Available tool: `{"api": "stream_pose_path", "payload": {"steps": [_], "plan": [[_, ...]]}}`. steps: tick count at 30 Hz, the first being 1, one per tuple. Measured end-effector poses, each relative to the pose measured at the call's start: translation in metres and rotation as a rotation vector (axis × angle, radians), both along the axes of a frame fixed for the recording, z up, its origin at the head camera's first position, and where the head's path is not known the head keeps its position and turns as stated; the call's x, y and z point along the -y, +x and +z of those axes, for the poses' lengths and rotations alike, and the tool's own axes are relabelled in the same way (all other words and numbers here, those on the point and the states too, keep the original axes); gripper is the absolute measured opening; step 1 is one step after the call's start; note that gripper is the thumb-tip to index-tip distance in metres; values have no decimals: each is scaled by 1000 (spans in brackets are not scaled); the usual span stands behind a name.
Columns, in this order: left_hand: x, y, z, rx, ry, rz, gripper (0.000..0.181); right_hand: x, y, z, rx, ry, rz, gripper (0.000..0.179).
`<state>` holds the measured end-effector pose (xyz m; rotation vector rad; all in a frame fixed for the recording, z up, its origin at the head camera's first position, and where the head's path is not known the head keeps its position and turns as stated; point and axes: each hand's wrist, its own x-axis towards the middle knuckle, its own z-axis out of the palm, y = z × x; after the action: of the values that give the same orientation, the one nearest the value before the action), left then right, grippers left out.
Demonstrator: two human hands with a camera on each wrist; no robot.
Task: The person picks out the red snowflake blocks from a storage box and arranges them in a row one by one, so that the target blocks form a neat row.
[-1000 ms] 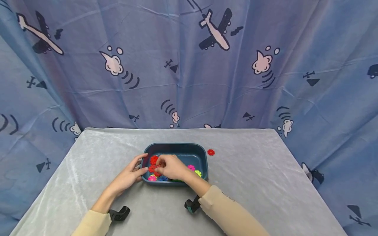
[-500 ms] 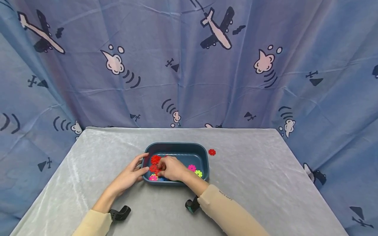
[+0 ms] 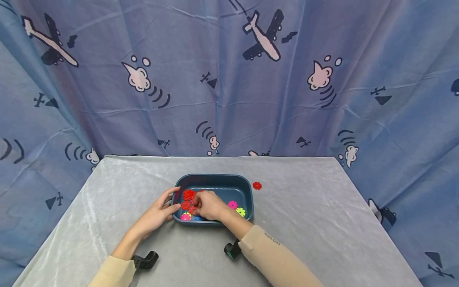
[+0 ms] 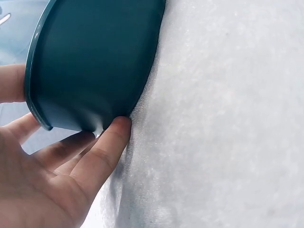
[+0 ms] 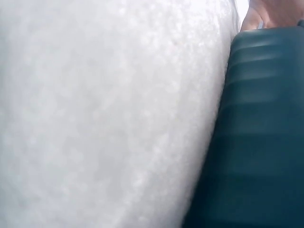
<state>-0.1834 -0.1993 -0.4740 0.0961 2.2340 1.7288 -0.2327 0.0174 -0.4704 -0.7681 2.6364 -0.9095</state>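
Evidently centred on the table, a dark blue-green tray lies lengthwise L to R, w/ both hands at work about it. L hand grips the tray's L end: in the L wrist view some digits pass behind the rim, others rest on the outer wall, so the hold is clamped on that end. R hand reaches inside, fingers bent, thumb & forefinger tips slightly apart at the red pcs; whether one is pinched btwn them can't be told, as the hand hides part of the group. Red pcs, notched & flat, are heaped in the tray's L half. Below them, near the front wall: a pink pc w/ yellow showing, & beside it a blue pc, partly hidden. R half of tray: a magenta pc just beside a yellow-green pc. Outside, near the far R corner, a single red disc on the pale cloth. Backdrop: blue curtain w/ airplane prints.
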Motion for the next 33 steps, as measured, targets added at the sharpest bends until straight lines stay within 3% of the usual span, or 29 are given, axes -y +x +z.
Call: {"api": "stream_pose_path", "payload": {"steps": [13,21,33], "plan": [[0,0,0,-13,9,-8,60,-2,-1,0,-13,-24,22,22],[1,2,0,-12,-4,-10,59,-1,1,1,13,-50,-9,17],[0,2,1,-6,2,-15,60,-14,5,24,66,-156,-34,12]]}}
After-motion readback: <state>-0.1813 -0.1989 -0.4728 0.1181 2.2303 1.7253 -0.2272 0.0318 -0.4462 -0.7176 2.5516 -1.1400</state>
